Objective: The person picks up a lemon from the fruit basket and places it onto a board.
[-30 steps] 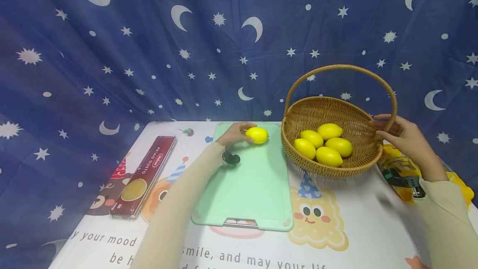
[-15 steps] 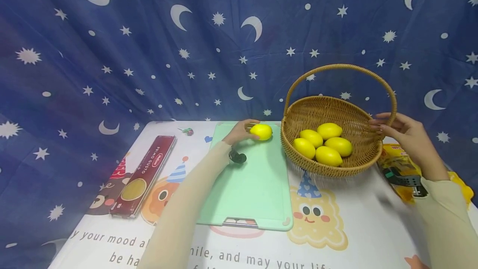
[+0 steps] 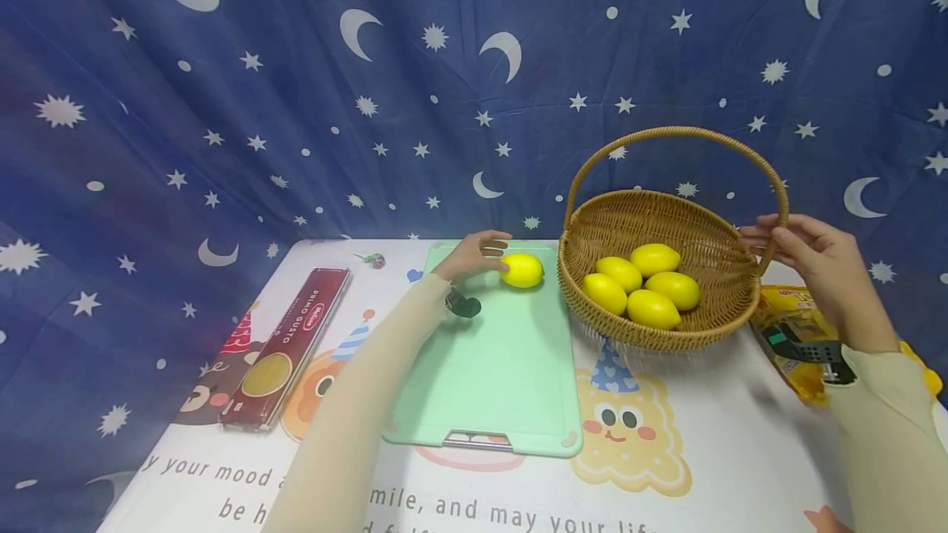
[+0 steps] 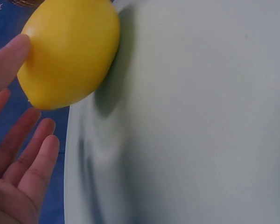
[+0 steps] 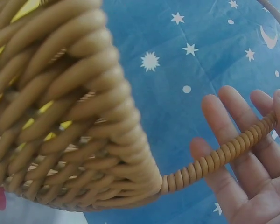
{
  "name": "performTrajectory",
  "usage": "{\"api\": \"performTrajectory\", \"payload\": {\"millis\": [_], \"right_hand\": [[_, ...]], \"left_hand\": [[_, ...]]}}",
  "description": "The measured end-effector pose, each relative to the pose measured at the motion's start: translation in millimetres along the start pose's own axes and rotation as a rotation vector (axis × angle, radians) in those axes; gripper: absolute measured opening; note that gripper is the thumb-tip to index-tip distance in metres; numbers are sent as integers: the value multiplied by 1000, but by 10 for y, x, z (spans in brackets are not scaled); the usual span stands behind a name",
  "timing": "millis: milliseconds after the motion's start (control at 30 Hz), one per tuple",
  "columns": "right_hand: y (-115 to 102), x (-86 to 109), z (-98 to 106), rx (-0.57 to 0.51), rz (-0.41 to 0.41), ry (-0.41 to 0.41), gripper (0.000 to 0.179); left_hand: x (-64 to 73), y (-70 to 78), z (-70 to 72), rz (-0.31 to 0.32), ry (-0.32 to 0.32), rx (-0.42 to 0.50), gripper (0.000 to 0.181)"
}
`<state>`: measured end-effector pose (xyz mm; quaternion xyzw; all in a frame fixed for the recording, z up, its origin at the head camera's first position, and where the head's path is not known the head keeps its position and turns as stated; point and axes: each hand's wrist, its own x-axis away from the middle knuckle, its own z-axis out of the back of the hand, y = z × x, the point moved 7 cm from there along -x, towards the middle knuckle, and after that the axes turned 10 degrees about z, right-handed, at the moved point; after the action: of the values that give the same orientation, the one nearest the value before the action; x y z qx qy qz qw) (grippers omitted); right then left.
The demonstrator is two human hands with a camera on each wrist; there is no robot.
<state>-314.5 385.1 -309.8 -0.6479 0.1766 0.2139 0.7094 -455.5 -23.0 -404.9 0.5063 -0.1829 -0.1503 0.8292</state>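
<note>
Had left hand [image 3: 474, 256] loosely spread, just touching lone lemon [image 3: 522, 271] on green board [image 3: 489, 385] at frame centre, and pinched basket handle [image 3: 677, 132] in right hand [image 3: 833, 266] at frame right, apparently to steady basket [image 3: 652, 224].

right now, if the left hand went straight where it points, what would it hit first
The lone lemon on the green cutting board; the left hand seems to touch it, though depth is unclear.

The dark-red box [image 3: 287, 352] is displaying "PRIMO GUSTO" and "Melissa". The counter cover [image 3: 741, 442] is bearing the fragments "your mood", "be h" and "mile, and may your".
</note>
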Motion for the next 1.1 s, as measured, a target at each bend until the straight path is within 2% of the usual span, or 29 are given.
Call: {"api": "performTrajectory", "payload": {"millis": [100, 300, 400, 533, 667, 800, 933, 1100], "right_hand": [[-9, -10, -6, -28, 4, 4, 31], [-5, -4, -10, -47, 4, 4, 30], [-1, 5, -2, -23, 1, 3, 31], [0, 8, 8, 20, -2, 2, 32], [-5, 9, 10, 23, 0, 7, 32], [-12, 16, 7, 12, 7, 6, 32], [-12, 16, 4, 14, 10, 6, 32], [-14, 8, -1, 19, 24, 4, 31]], "left_hand": [[1, 0, -12, 3, -20, 1, 59], [-2, -13, -73, 6, -87, -74, 60], [-3, -21, -101, 22, -115, -112, 59], [-14, -27, -117, 35, -118, -147, 59], [-46, -47, -106, 37, -60, -161, 57], [-77, -84, -49, 45, 66, -168, 57], [-54, -112, 66, 67, 184, -186, 56], [-5, -219, 271, 96, 232, -148, 55]]}}
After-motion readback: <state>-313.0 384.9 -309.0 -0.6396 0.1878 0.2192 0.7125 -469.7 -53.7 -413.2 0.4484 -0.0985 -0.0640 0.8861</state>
